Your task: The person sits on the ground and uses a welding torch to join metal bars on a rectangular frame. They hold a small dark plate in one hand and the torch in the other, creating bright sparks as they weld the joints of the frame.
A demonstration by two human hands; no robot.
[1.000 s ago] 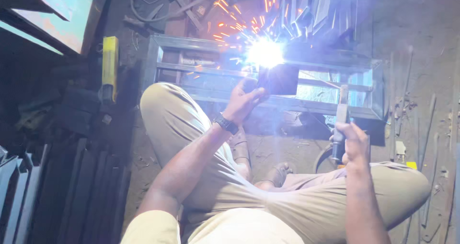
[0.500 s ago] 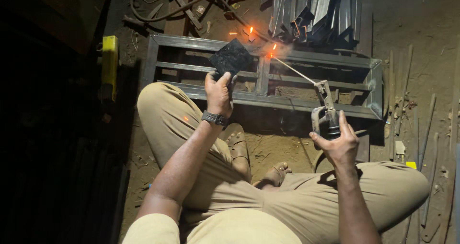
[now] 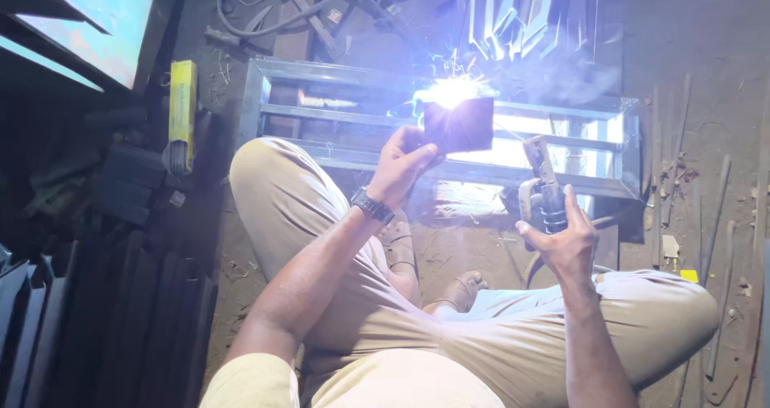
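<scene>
I sit on the ground with knees bent, facing a rectangular metal frame (image 3: 337, 119) that lies flat in front of me. My left hand (image 3: 401, 163) holds up a dark welding shield plate (image 3: 459, 124) between my eyes and a bright white-blue arc with sparks. My right hand (image 3: 565, 236) grips a welding electrode holder (image 3: 541, 185), its rod reaching up and left toward the arc on the frame's middle bar. A dark watch sits on my left wrist.
A yellow box (image 3: 182, 111) of rods lies at the left of the frame. Cables (image 3: 265, 23) and angled metal strips (image 3: 529, 11) lie beyond it. Dark metal bars (image 3: 120, 312) are stacked at lower left. Loose rods (image 3: 718, 208) lie on the dirt at right.
The arc was lit a second ago, went out half a second ago with the shield raised higher and left, and now burns again with the shield held in front of it.
</scene>
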